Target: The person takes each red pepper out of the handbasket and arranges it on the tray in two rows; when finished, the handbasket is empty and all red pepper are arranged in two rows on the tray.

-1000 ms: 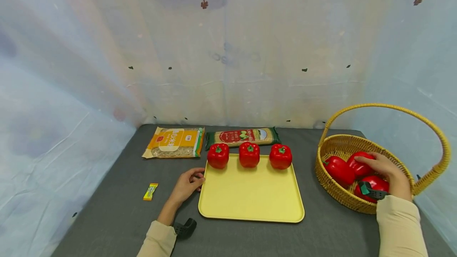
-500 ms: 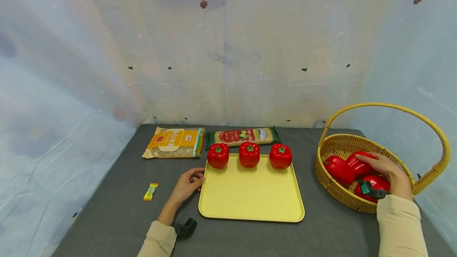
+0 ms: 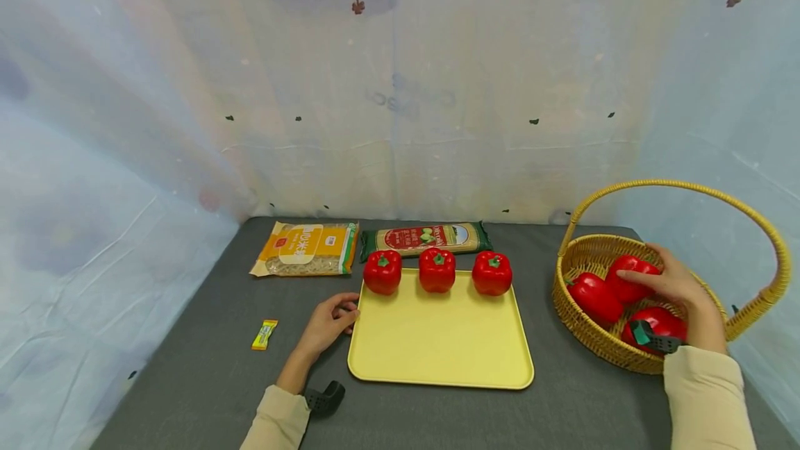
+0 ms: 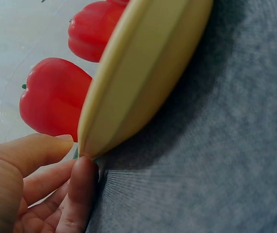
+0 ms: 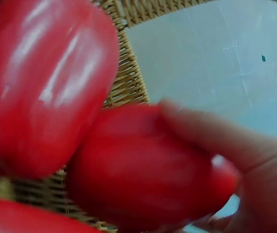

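In the head view, my right hand [image 3: 678,283] reaches into the wicker basket [image 3: 594,344] at the right and grips a red bell pepper [image 3: 627,278]. The right wrist view has the thumb along one side of this bell pepper [image 5: 133,167], with most of the other fingers hidden behind it. Two more red peppers lie in the basket, one at its left [image 3: 594,298] and one partly under my wrist [image 3: 656,325]. My left hand [image 3: 328,321] holds the left rim of the yellow tray [image 3: 437,339], its thumb and index finger at the edge in the left wrist view.
Three red bell peppers stand in a row along the tray's far edge, the middle one [image 3: 437,271] between the others. Behind them lie an orange grain packet [image 3: 306,248] and a green-ended noodle packet [image 3: 425,238]. A small yellow wrapped candy [image 3: 264,334] lies at left. The basket's tall handle [image 3: 678,185] arches overhead.
My right hand has shifted slightly up and right in the basket, and the pepper in it has turned and risen a little. The left hand and tray stay put.
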A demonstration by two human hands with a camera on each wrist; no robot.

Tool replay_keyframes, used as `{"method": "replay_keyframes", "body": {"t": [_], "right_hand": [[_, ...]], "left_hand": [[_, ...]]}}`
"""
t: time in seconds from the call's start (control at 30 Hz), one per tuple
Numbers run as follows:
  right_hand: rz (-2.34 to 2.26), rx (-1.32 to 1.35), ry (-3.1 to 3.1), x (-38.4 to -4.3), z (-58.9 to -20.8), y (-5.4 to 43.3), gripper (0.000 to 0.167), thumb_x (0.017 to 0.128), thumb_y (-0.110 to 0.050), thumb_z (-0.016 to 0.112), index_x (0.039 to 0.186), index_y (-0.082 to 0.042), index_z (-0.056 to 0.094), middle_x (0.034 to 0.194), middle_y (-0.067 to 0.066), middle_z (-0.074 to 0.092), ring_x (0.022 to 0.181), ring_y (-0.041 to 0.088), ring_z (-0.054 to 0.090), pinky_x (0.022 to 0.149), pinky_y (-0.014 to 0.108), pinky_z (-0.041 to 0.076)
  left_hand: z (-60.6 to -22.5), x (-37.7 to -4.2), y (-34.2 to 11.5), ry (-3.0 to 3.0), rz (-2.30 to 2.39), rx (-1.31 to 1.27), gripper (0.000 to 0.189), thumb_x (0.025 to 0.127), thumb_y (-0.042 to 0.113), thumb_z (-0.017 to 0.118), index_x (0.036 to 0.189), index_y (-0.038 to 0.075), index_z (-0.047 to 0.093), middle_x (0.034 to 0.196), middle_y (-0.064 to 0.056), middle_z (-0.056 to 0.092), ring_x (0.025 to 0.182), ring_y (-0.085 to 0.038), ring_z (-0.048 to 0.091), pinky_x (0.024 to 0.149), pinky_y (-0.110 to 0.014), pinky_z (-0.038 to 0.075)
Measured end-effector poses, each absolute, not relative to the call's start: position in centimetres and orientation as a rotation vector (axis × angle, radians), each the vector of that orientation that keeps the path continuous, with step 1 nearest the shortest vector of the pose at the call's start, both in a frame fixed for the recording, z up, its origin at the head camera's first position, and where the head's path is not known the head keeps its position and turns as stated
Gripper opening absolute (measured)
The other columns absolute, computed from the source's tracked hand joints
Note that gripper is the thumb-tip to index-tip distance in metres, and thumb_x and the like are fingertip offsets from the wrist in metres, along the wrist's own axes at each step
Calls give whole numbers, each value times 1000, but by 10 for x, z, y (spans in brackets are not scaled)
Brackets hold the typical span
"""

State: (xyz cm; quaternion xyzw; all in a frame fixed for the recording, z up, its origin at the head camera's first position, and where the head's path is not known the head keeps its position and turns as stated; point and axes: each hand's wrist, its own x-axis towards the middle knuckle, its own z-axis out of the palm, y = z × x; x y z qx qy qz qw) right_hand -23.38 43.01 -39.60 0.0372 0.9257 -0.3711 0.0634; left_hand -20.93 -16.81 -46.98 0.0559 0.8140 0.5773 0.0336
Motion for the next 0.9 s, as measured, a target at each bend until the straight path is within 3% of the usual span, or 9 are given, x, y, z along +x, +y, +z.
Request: {"method": "replay_keyframes", "body": {"t": [0.13,0.23,0.4,0.67,0.8,0.9], "right_hand": [[-1044,45,2949,-230,-385,421,97,90,-40,58,142,15,-2,132,45,20,113,57,31,84,66,36],[-1051,30,3025,-224,-375,413,91,89,-38,61,140,17,10,126,41,30,103,52,41,71,48,49],[-1136,12,3078,-209,-361,396,80,88,-37,63,137,12,23,125,35,36,99,44,45,58,24,47],[-1170,-49,3092,-174,-336,364,77,86,-36,66,142,-6,23,124,20,43,87,6,45,59,27,49],[-1217,-184,3080,-167,-328,342,75,85,-29,68,145,-16,24,126,18,41,89,3,47,60,26,51],[-1273,-271,3058,-169,-330,322,75,84,-24,70,144,-20,26,128,16,40,95,10,48,63,25,52]], "left_hand": [[-468,-209,-168,2502,1773,167,36,88,3,62,122,-6,55,91,-13,59,69,-20,57,57,-32,53],[-468,-209,-168,2502,1771,167,36,88,3,62,122,-6,55,91,-13,59,68,-20,57,57,-32,53],[-468,-209,-168,2499,1769,171,36,88,3,62,122,-6,55,91,-13,59,68,-19,57,57,-32,53],[-470,-211,-169,2479,1770,185,36,88,3,61,123,-6,55,91,-13,59,68,-17,57,57,-30,53],[-470,-211,-169,2485,1769,196,36,89,2,61,123,-6,55,91,-13,59,68,-18,57,57,-30,53],[-469,-211,-169,2490,1766,198,35,89,2,61,122,-6,55,91,-13,59,69,-19,57,57,-31,53]]}}
